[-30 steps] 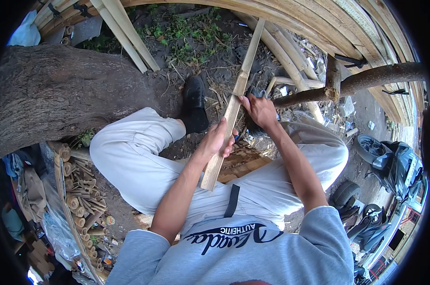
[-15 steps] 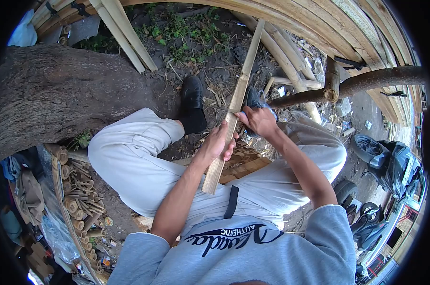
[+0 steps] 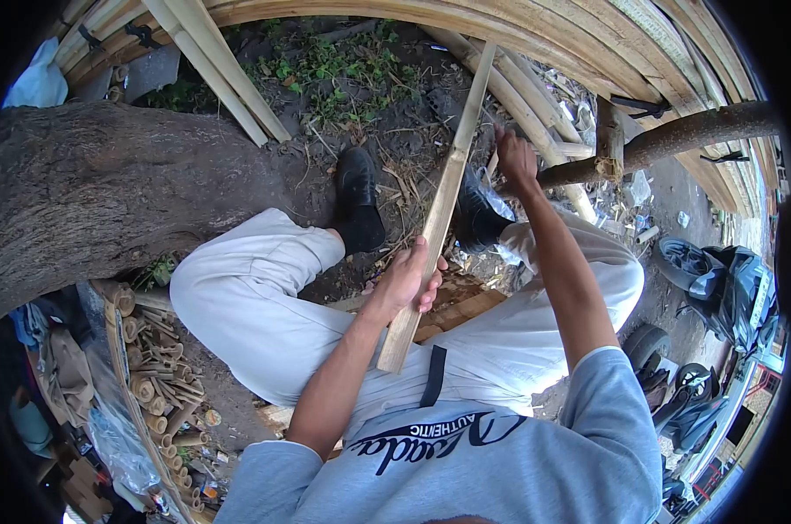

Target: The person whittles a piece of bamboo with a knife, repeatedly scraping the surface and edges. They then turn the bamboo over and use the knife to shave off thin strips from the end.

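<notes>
Above littered earth (image 3: 238,410), the bamboo strip (image 3: 446,188) slants out from the pale trousers (image 3: 264,279), seemingly light, stiff and splintery, best held near its lower end, where the left hand (image 3: 401,279) wraps its fingers, while the right hand (image 3: 518,163) curls nearby, its contents I cannot tell.

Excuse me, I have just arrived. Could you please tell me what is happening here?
A person in light trousers has a long pale strip in the left hand, gripped nearer its lower end, which lies over the lap. The right hand is to the right of the strip's upper part, apart from it; whether it holds something is unclear. A thick trunk is at the left.
</notes>
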`<state>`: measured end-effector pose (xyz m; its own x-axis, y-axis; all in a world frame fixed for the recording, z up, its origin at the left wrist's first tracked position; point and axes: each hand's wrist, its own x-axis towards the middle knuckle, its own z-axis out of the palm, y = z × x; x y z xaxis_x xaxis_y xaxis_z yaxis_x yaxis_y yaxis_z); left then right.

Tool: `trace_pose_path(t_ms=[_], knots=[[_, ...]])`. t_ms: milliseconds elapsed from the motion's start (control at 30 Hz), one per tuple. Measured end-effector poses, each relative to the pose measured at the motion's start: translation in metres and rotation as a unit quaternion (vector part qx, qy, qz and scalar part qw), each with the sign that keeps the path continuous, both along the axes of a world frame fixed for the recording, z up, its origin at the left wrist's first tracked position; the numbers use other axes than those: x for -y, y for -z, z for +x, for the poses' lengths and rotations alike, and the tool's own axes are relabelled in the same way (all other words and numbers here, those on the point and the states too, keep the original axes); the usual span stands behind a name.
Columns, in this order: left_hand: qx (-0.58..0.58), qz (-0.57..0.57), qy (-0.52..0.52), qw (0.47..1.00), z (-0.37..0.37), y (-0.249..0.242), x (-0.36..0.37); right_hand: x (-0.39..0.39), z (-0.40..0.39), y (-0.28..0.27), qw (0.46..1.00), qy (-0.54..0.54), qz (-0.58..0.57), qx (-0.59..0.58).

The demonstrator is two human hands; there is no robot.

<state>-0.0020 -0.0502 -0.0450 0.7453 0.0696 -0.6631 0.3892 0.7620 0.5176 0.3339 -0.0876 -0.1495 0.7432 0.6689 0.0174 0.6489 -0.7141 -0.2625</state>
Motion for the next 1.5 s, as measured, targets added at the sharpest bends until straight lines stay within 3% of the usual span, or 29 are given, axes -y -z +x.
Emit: trace_pose_path(t_ms=[33, 133, 200, 267, 333, 467, 633, 967, 1100, 1133, 1200, 1333, 1500], knots=[[0.002, -0.009, -0.005, 1.000, 0.001, -0.002, -0.002, 0.004, 0.003, 0.002, 0.997, 0.058, 0.042, -0.006], [0.008, -0.017, -0.005, 1.000, 0.002, 0.001, -0.001, -0.003, -0.014, 0.020, 0.997, 0.045, 0.041, -0.054], [0.008, -0.016, -0.008, 1.000, 0.000, 0.001, 0.000, 0.005, -0.049, -0.005, 0.995, 0.000, 0.093, -0.022], [0.007, -0.034, -0.012, 0.999, -0.002, 0.005, -0.003, 0.020, -0.089, -0.054, 0.990, -0.080, 0.064, -0.099], [0.012, -0.053, -0.015, 0.998, -0.002, 0.006, -0.003, 0.042, -0.123, -0.086, 0.985, -0.156, 0.006, -0.075], [0.022, -0.130, -0.043, 0.990, 0.001, 0.006, -0.001, 0.076, -0.154, -0.099, 0.964, -0.258, -0.032, -0.052], [0.013, -0.048, -0.012, 0.999, 0.000, -0.004, -0.004, 0.084, -0.169, -0.098, 0.949, -0.299, -0.012, -0.094], [-0.002, 0.128, 0.055, 0.990, 0.003, -0.014, 0.005, 0.085, -0.165, -0.075, 0.938, -0.331, -0.075, -0.075], [0.018, 0.118, 0.043, 0.992, 0.000, -0.011, 0.018, 0.063, -0.098, -0.044, 0.980, -0.144, -0.122, -0.062], [0.019, 0.119, 0.047, 0.992, 0.000, -0.009, 0.016, 0.067, -0.065, -0.020, 0.977, -0.186, -0.098, -0.031], [0.014, 0.131, 0.041, 0.990, 0.005, -0.008, 0.013, 0.062, -0.052, -0.028, 0.971, -0.201, -0.122, -0.037], [-0.022, 0.115, 0.059, 0.991, 0.012, -0.003, 0.000, 0.043, -0.082, -0.053, 0.991, -0.122, -0.049, -0.031], [0.001, 0.101, 0.037, 0.994, 0.010, -0.008, -0.003, 0.063, -0.155, -0.117, 0.945, -0.243, 0.037, -0.218]])
